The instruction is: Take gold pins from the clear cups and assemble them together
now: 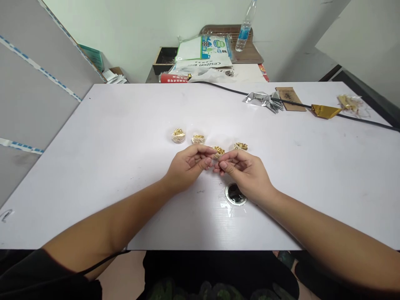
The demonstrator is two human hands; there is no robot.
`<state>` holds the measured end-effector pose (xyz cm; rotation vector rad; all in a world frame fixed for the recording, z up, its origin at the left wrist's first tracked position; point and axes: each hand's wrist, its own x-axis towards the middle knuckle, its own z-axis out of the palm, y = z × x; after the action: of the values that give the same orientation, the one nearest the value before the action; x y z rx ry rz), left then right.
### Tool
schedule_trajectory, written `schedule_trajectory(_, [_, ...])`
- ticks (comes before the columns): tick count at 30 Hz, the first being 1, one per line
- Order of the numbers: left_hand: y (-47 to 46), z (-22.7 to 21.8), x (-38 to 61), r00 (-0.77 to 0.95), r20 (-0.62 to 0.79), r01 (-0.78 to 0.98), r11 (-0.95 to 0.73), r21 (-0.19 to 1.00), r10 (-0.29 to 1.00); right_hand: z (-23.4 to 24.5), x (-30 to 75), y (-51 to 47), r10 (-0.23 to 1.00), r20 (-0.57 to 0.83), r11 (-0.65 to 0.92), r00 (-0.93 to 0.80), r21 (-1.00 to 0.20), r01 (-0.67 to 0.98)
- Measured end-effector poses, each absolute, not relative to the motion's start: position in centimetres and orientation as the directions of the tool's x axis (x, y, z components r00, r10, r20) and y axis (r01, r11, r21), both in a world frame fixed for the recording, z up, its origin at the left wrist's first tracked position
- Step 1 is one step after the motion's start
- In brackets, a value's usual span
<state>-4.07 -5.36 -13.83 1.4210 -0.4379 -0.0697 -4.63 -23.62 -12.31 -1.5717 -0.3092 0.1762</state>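
Note:
My left hand (192, 166) and my right hand (245, 168) meet fingertip to fingertip above the middle of the table. Both are closed, thumbs drawn in against curled fingers; whatever small thing they may hold is too small to make out. Just behind the fingertips stands a small clear cup (218, 151) heaped with gold-coloured metal pieces. A similar cup (240, 146), partly covered by my right hand, is to its right. Two more to the left are a cup with longer gold pins (178, 135) and a cup of short gold pieces (198, 138).
A round black disc with a pale rim (236, 194) lies beneath my right wrist. Across the white table (93, 166) runs a black cable (228, 88) at the back, by silver foil packaging (259, 99), brown card (290, 98) and gold foil (325, 111). A water bottle (245, 31) stands behind.

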Motion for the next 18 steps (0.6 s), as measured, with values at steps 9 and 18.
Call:
schedule_trajectory(9, [-5.15,-13.59,-3.67,0.927,0.211,-0.122,0.284,0.951,-0.309,-12.83,-4.14,-23.76,0.35,0.031,0.114,0.936,-0.993,-0.01])
schedule_trajectory(18, [-5.5,-13.88,-3.93,0.906,0.253,-0.174,0.247,0.953,-0.34,-12.53,-4.43,-23.62,0.358,-0.003,0.057,0.934,-0.998,-0.025])
